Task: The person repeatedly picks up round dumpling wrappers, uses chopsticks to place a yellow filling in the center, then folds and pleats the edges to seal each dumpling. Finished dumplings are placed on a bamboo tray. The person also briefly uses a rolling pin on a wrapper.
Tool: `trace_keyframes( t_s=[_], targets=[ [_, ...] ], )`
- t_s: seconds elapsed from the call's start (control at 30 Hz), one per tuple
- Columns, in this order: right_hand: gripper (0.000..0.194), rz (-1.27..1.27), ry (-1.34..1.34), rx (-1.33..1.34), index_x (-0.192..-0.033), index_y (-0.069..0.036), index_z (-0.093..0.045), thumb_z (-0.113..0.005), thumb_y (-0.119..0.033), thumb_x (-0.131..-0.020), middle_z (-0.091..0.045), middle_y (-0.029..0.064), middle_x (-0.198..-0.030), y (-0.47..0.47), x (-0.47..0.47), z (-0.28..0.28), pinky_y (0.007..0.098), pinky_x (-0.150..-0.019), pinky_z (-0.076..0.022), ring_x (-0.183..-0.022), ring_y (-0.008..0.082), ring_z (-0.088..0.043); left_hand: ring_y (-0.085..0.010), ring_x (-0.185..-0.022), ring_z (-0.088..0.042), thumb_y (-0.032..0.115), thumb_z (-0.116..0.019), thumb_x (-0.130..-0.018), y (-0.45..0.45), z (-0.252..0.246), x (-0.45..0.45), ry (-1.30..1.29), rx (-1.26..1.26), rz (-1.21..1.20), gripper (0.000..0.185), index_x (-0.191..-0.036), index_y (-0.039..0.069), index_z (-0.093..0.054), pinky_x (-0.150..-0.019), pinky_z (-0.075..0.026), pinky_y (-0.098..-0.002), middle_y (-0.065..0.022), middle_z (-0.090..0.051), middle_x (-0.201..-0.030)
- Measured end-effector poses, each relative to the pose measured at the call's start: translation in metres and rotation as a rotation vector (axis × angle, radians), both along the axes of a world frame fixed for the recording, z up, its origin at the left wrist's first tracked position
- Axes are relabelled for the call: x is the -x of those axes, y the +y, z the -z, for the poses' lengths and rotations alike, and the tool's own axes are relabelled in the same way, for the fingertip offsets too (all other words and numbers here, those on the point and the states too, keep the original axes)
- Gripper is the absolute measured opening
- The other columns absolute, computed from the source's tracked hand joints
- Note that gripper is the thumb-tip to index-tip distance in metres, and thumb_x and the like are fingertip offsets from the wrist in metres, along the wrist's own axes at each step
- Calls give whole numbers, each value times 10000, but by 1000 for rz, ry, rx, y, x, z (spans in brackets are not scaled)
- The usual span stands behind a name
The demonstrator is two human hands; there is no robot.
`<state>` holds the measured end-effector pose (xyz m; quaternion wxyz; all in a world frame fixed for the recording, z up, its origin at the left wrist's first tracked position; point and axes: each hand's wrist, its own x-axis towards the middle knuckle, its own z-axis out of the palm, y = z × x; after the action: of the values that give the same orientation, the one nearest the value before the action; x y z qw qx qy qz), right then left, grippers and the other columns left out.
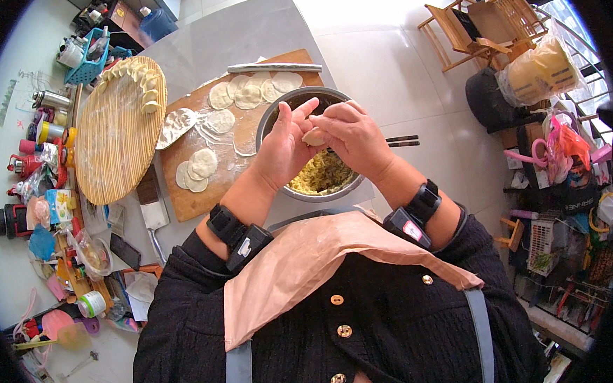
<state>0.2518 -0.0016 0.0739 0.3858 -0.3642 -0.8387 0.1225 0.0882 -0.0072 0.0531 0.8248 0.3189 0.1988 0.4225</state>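
A dumpling (313,137) is held between my two hands above a metal bowl (263,124) of yellow-green filling (318,172). My left hand (290,137) cradles it, thumb and some fingers extended. The fingers of my right hand (349,133) pinch its edge; how far the edge is sealed I cannot tell. Black chopsticks (403,141) stick out past the bowl's right side. Left of the bowl is a floured wooden board (181,212), where round dough wrappers (248,96) lie overlapping near the far edge. Another small pile of wrappers (202,163) sits nearer me.
A metal rolling pin (275,68) lies along the board's far edge. Beside a tray of flour (176,127), a round slatted mat (117,145) carries a curved row of dumplings (149,95). A cleaver (154,214) and a phone (125,251) lie nearer me. Jars and bottles crowd the left wall.
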Motion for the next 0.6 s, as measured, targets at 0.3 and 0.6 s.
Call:
trace_keyframes(
  t_s=[0.3,0.6],
  targets=[
    [118,-138,3,32,-790,-109,-650,-655,-115,-673,-551,40,-801,0,4,4,339,-723,-466,-799,249,-529,-213,-1199,-393,656,-261,-851,-4,-4,-4,-6,62,56,901,-1398,-18,-20,-996,-321,-353,-141,-321,-1364],
    [155,-151,47,58,-813,-85,-647,-684,-101,-663,-563,55,-833,-1,7,9,328,-717,-452,-782,236,-526,-204,-1196,-397,646,-252,-859,-6,-1,-5,-21,122,42,862,-1407,15,-41,-992,-331,-352,-120,-351,-1341]
  ],
)
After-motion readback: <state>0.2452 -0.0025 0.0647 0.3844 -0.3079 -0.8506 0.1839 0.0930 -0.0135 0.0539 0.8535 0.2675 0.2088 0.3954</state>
